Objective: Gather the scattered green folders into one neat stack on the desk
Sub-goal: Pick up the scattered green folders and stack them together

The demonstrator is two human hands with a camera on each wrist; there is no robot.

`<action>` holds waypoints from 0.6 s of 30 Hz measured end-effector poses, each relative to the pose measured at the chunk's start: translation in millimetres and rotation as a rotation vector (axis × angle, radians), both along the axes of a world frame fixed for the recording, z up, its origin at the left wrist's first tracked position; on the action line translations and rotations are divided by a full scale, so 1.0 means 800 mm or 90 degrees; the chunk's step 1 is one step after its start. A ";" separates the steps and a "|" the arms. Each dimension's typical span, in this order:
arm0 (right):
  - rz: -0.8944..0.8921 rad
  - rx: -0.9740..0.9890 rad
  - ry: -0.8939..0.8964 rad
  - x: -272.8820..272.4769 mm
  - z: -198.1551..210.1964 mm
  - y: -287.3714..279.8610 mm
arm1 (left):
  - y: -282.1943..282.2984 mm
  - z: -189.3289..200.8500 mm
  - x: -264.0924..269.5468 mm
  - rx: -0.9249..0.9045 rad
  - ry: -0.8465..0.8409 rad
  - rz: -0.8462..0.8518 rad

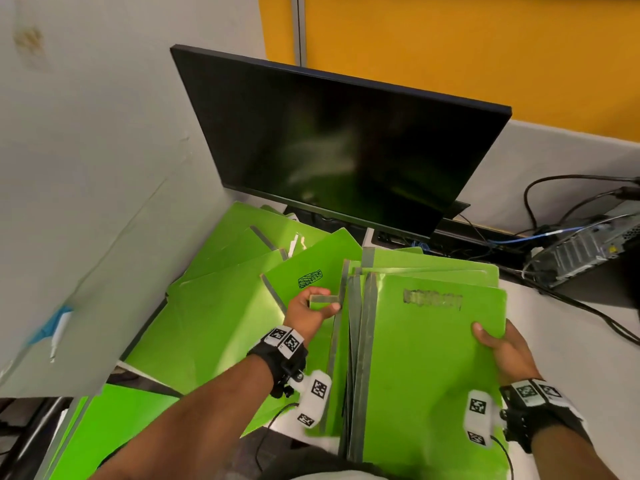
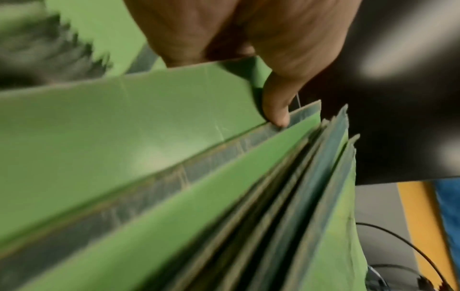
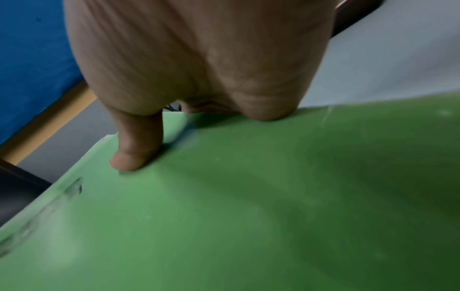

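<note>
A stack of green folders [image 1: 429, 358] with grey spines lies in front of me on the desk. My right hand [image 1: 502, 348] grips its right edge, thumb [image 3: 134, 149] on the top cover [image 3: 248, 216] and fingers hidden beneath. My left hand [image 1: 311, 310] pinches the top corner of one green folder [image 2: 124, 137] that stands on edge against the left side of the stack. Its thumb [image 2: 276, 106] lies by the grey spine. Several more green folders [image 1: 221, 299] lie fanned out to the left, one with a black scribble [image 1: 310, 278].
A black monitor [image 1: 346, 143] stands behind the folders. A grey partition wall [image 1: 86, 202] closes the left side. Cables [image 1: 554, 209] and a computer case [image 1: 588, 247] sit at the back right. More green folders [image 1: 104, 434] lie lower left past the desk edge.
</note>
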State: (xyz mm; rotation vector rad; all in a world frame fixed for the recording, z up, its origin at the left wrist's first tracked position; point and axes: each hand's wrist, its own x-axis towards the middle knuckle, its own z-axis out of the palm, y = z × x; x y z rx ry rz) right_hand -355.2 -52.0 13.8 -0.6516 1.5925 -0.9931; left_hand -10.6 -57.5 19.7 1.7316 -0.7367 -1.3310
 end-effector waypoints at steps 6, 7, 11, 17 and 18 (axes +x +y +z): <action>0.058 0.034 -0.035 -0.002 -0.008 -0.001 | -0.004 0.008 0.040 -0.012 -0.015 0.033; 0.064 0.047 -0.042 -0.002 -0.014 -0.002 | -0.002 0.010 0.038 -0.010 -0.012 0.030; 0.049 0.063 -0.012 0.008 -0.023 -0.003 | 0.007 0.006 0.027 0.043 0.093 -0.070; 0.050 0.039 -0.003 0.008 -0.020 -0.003 | 0.007 0.002 0.031 0.098 -0.014 -0.203; 0.047 0.032 -0.014 0.008 -0.019 -0.001 | 0.005 0.007 0.034 0.122 -0.059 -0.278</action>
